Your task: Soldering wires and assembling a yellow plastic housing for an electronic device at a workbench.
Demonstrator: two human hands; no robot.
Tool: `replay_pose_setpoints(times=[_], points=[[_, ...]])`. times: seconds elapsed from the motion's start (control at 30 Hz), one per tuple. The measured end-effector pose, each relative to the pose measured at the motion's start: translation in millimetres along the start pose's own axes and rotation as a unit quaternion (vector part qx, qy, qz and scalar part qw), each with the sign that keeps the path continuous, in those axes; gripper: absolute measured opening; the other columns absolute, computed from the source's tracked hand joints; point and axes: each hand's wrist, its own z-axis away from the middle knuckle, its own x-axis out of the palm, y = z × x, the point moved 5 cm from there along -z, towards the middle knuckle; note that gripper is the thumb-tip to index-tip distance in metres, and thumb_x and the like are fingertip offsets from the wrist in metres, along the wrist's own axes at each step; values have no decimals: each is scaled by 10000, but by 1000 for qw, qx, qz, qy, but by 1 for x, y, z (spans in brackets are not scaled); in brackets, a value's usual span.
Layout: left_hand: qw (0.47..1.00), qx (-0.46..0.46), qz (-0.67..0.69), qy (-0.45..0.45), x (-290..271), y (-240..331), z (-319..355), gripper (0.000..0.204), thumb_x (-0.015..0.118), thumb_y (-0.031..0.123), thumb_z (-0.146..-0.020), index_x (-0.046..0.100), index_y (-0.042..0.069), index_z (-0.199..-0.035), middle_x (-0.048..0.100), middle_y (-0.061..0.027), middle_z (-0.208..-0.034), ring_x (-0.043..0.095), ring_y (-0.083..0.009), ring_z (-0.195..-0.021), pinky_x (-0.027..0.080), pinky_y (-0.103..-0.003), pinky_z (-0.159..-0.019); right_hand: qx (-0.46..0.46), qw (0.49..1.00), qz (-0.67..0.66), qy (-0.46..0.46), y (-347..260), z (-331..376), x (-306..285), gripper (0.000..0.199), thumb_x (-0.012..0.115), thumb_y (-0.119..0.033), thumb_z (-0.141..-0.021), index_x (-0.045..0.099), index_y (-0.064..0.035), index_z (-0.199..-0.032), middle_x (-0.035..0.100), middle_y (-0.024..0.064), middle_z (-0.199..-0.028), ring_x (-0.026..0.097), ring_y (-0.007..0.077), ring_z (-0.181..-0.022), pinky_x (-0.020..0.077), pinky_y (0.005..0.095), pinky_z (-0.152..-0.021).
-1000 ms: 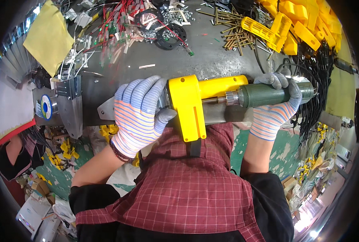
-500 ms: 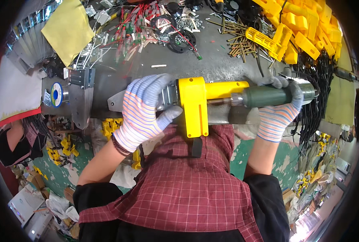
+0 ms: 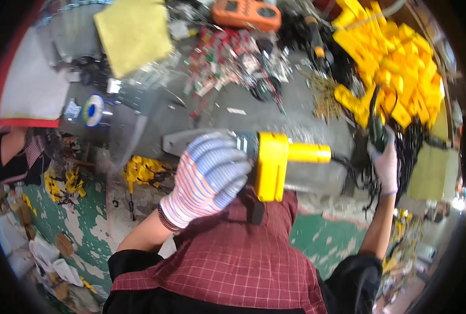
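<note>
At the near edge of the bench point(image 3: 301, 123), just in front of the red checked apron point(image 3: 243, 261): find yellow tool point(image 3: 271, 170), held roughly level, grey blade point(image 3: 183, 140) pointing left, yellow handle point(image 3: 310, 153) pointing right. See black strap point(image 3: 257, 214) below the tool, over the apron. Note black cord point(image 3: 345, 163) by the handle's right end.

Read left hand point(image 3: 207, 180), in striped glove, as clasped around the dark section between blade and yellow housing — fingers over the top. Read right hand point(image 3: 386, 165), also gloved, as wrapped around dark green driver point(image 3: 378, 131), well right of the yellow tool; blurred, so cannot tell exact finger positions. Place driver just beside heap of yellow parts point(image 3: 395, 63) and bundle of black cables point(image 3: 412, 146).

Farther back, log orange meter point(image 3: 246, 14), tangle of red wires point(image 3: 209, 60), brass screws point(image 3: 324, 99) near the yellow parts. To the left, log yellow paper point(image 3: 133, 36), blue-and-white spool point(image 3: 92, 111) and — near the rim — another person's forearm point(image 3: 14, 146).
</note>
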Motion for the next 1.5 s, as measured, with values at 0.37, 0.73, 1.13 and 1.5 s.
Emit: replay_pose_setpoints(times=[0.37, 0.73, 1.13, 1.5], points=[[919, -255, -217, 208, -178, -121, 11, 407, 627, 312, -965, 585, 4, -1227, 695, -116, -986, 665, -195, -862, 521, -346, -762, -18, 971, 240, 5, -28, 5, -14, 626, 782, -156, -773, 543, -81, -1347, 667, 189, -1115, 657, 347, -999, 529, 420, -878], [794, -446, -413, 16, -163, -177, -46, 568, 699, 508, -856, 554, 20, -1108, 706, -214, -996, 678, -390, -936, 505, -472, -854, -267, 953, -121, 74, -209, 32, 20, 390, 771, -32, -746, 664, -41, -1121, 657, 129, -1009, 629, 308, -939, 494, 390, -867], [953, 161, -235, 106, -36, 17, -65, 237, 746, 129, -680, 643, 145, -893, 615, -68, -1032, 630, -307, -968, 498, -488, -918, -90, 637, -710, -288, -347, 29, 58, 581, 671, -221, -932, 440, 7, -1414, 632, 86, -1211, 607, 152, -1072, 485, 309, -933], [857, -253, 385, 229, -66, -19, -81, 549, 719, 276, -895, 522, -14, -1318, 567, -134, -1286, 555, -221, -1170, 434, -368, -1037, -71, 662, -715, -213, -280, 13, 40, 375, 692, -163, -910, 636, -14, -1250, 701, 60, -1136, 645, 131, -1030, 494, 306, -949]])
